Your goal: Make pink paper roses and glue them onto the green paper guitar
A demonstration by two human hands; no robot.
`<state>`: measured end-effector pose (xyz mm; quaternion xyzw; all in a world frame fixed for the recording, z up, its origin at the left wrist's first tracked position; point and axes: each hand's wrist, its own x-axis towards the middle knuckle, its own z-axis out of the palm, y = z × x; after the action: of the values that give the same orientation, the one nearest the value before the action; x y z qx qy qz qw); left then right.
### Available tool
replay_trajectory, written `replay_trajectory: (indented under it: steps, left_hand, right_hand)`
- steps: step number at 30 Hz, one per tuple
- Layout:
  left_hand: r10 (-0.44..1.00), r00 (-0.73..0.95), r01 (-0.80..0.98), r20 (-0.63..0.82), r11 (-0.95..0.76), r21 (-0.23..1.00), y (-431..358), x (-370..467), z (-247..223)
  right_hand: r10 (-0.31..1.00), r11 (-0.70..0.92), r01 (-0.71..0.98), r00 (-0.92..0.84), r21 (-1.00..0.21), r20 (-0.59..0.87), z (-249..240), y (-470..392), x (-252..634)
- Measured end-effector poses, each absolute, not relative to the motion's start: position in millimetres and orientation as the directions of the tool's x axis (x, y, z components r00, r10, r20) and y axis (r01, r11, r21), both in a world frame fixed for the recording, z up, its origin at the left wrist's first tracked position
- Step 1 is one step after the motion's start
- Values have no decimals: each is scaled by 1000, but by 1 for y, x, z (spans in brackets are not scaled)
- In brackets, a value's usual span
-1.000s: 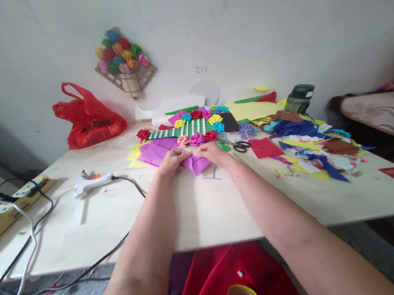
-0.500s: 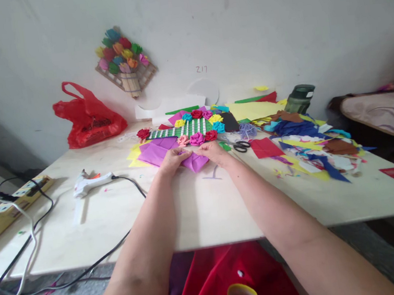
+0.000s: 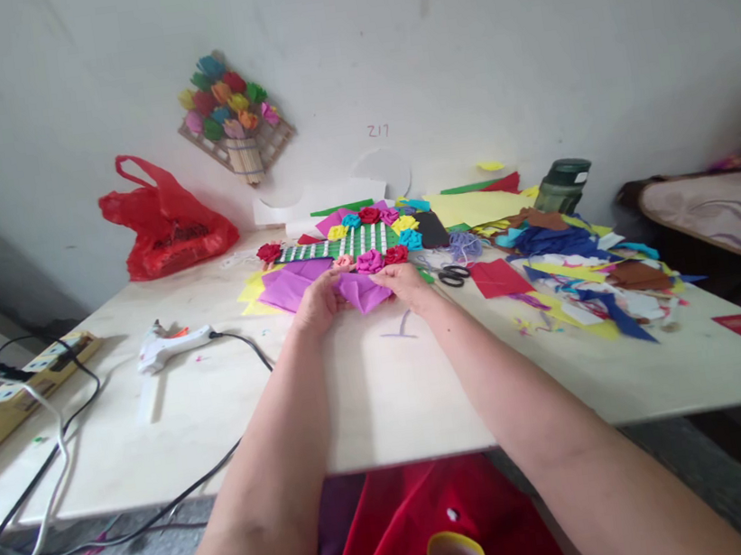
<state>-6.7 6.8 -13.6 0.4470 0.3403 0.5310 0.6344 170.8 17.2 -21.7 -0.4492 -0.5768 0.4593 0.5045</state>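
Between my hands is a small piece of purple paper (image 3: 363, 293), creased and standing a little off the table. My left hand (image 3: 321, 302) grips its left side with the fingers curled. My right hand (image 3: 405, 285) pinches its right edge between thumb and fingertips. Just beyond lies a green guitar-shaped craft (image 3: 356, 243) with white strips, ringed by colourful paper roses. A larger purple sheet (image 3: 286, 288) rests by my left hand, partly over yellow paper (image 3: 254, 295). Black-handled scissors (image 3: 454, 275) lie to the right of my right hand.
A white glue gun (image 3: 174, 344) with a black cord lies at left, near a power strip (image 3: 62, 373). A red plastic bag (image 3: 165, 223) stands at the back. Paper scraps (image 3: 573, 260) heap at right, in front of a dark green bottle (image 3: 562, 187).
The purple paper has been lifted and turned slightly, its lower point now higher. My left hand has shifted a little left and closed more around it; the right hand has barely moved.
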Motion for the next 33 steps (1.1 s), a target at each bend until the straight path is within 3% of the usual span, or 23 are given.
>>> replay_trajectory:
  steps: [11,26,33]
  left_hand:
    - [976,163,-397,145,-70,915,10,-3,-26]
    - [985,174,-338,18,43,940,9,0,-22]
    - [997,70,-425,37,-4,905,13,-2,-25]
  right_hand:
    - [982,168,16,-87,-986,166,-22,16,171]
    - [974,214,58,-82,-975,209,-22,16,168]
    - [926,376,196,-87,-906,366,-22,20,168]
